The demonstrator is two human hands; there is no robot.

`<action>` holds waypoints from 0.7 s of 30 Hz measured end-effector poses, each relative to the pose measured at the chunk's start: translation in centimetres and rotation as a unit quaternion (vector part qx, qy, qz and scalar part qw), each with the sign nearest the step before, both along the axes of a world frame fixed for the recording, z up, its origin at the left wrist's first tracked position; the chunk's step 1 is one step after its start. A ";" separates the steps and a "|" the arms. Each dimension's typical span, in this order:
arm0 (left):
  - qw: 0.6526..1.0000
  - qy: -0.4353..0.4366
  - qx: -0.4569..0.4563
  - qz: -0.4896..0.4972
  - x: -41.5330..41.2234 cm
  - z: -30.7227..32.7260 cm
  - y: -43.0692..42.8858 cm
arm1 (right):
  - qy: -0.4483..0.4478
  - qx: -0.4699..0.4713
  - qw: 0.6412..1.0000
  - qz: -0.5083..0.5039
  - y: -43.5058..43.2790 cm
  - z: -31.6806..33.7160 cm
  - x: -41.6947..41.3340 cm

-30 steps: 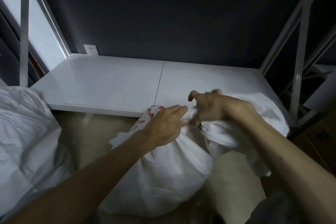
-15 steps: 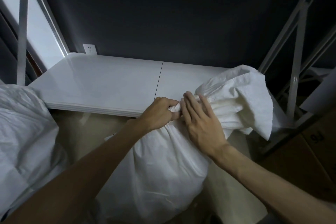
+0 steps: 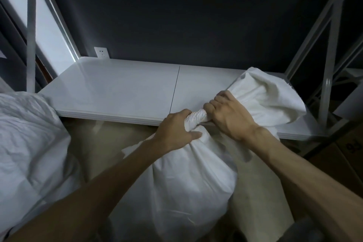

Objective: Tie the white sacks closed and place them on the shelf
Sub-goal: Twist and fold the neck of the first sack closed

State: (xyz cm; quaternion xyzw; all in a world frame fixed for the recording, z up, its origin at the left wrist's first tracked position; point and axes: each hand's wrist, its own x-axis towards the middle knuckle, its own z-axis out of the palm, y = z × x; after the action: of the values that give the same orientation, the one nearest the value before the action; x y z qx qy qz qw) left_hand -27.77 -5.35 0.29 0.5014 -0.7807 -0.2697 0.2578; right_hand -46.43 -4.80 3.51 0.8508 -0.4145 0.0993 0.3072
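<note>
Sack point(image 3: 186, 182) neck gripped by left hand point(image 3: 174, 133) and right hand point(image 3: 229, 118); box point(image 3: 334, 157) print illegible.

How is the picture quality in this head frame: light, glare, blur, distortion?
Head view: dim overall, the dark back wall nearly featureless; a soft sheen lies on the white shelf at its left; the left hand, right hand and white sack they grip look sharp; the rack posts lean outward at the edges, likely wide-angle distortion.
</note>
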 end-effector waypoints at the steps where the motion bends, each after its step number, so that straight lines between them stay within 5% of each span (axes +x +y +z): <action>1: 1.000 -0.016 0.001 0.015 -0.1 -0.2 0.2 | 0.007 0.043 0.999 -0.011 -0.1 0.4 0.0; 5: 0.985 -0.111 -0.135 0.003 0.1 -1.0 0.1 | -0.031 0.291 0.954 -0.059 -1.0 1.5 -0.5; 8: 0.933 -0.203 -0.292 -0.051 0.3 -2.4 -0.7 | -0.142 0.455 0.875 -0.084 -1.3 2.8 -1.0; 11: 0.909 -0.211 -0.350 -0.080 0.1 -3.0 -1.2 | -0.192 0.554 0.805 -0.096 -1.4 3.3 -1.5; 13: 0.908 -0.211 -0.354 -0.077 0.0 -3.0 -1.3 | -0.209 0.584 0.778 -0.104 -1.6 3.2 -1.8; 17: 0.977 -0.086 -0.183 -0.072 -0.3 -2.3 -1.0 | -0.250 0.630 0.727 -0.109 -1.2 2.8 -2.2; 21: 0.969 -0.043 -0.220 -0.105 -0.7 -2.7 -0.5 | -0.256 0.644 0.713 -0.108 -0.8 2.9 -2.4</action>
State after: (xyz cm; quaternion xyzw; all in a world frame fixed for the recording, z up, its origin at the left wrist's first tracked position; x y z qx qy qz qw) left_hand -28.44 -5.83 -2.36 0.3582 -0.8796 -0.0949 0.2982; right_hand -48.84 -5.63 6.46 0.7339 -0.5301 -0.0113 -0.4245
